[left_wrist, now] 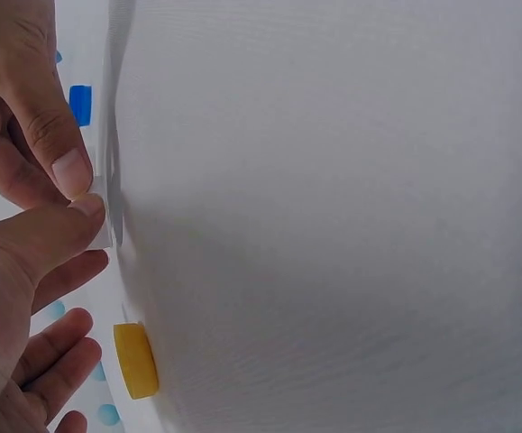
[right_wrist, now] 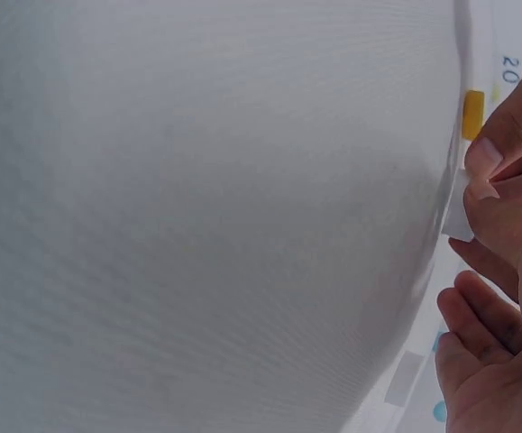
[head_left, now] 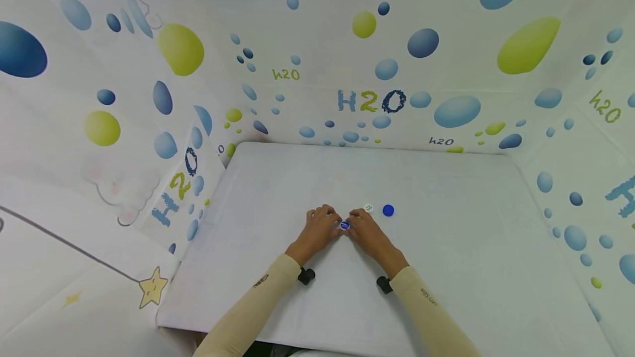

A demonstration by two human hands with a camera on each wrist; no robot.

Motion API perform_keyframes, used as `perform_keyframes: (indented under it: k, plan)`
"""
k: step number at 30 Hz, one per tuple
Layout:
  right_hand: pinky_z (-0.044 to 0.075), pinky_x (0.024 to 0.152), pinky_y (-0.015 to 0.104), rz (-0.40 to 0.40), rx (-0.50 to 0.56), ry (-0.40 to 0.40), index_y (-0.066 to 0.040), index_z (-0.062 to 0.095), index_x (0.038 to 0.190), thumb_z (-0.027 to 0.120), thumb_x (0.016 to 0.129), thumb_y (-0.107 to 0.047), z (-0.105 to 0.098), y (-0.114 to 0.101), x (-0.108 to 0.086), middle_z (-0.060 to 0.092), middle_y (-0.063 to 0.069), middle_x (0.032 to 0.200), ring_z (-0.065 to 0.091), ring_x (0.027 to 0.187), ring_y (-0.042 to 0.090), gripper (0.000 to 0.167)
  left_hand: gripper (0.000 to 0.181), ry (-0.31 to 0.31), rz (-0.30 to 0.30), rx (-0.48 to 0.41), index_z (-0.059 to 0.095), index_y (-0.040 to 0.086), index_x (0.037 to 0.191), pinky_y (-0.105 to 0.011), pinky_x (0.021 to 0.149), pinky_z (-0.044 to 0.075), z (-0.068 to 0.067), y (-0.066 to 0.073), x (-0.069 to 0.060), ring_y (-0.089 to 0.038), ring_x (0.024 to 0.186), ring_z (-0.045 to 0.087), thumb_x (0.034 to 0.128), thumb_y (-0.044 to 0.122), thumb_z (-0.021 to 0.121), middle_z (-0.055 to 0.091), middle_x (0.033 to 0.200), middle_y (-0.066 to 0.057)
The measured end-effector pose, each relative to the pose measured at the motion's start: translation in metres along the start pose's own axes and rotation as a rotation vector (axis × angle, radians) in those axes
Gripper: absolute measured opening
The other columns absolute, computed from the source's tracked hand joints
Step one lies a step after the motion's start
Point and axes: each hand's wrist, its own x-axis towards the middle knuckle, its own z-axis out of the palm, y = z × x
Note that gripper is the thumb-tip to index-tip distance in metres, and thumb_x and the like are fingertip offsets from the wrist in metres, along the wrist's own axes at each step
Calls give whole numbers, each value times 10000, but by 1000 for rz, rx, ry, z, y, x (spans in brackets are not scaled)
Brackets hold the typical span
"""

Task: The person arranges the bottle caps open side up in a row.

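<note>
Two sleeves (head_left: 253,307) cross the front edge of the tabletop (head_left: 496,269); mid-tabletop, the left hand (head_left: 317,233) and right hand (head_left: 368,232) pinch a blue-faced disc (head_left: 344,226)! A yellow piece (left_wrist: 135,361) sits by the left hand, screened from the head view; past the right, a white disc (head_left: 369,208), then a blue disc (head_left: 388,210).

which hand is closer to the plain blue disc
Right. The right hand is just left of the plain blue disc; the left hand is farther left.
</note>
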Motion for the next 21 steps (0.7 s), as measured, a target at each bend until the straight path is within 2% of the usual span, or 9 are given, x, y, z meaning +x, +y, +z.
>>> perform_keyframes:
  k: [7,15,21]
  plan:
    - [487,1120,435,35,7,-1,5,710,1241,692,1039,-195,-4,-3,0,571,187,1430,574,1357,353,285,279,18,0,-31,751,143,1183,-549,1057,376,-1,-1,-2,-312,1222,580,1002,356,743,589,1283,-88]
    - [483,1126,450,66,104,31,32,741,1136,673,1045,-231,-7,-8,0,591,190,1412,593,1341,360,286,304,45,2,-42,722,135,1158,-565,1066,385,0,-2,-3,-309,1206,583,1001,395,739,587,1287,-91]
    - [477,1126,482,94,171,41,54,732,1109,600,1073,-222,-7,-10,0,590,202,1411,592,1335,376,309,318,76,-7,-57,690,119,1145,-574,1065,389,0,2,-3,-317,1205,586,996,394,748,587,1285,-93]
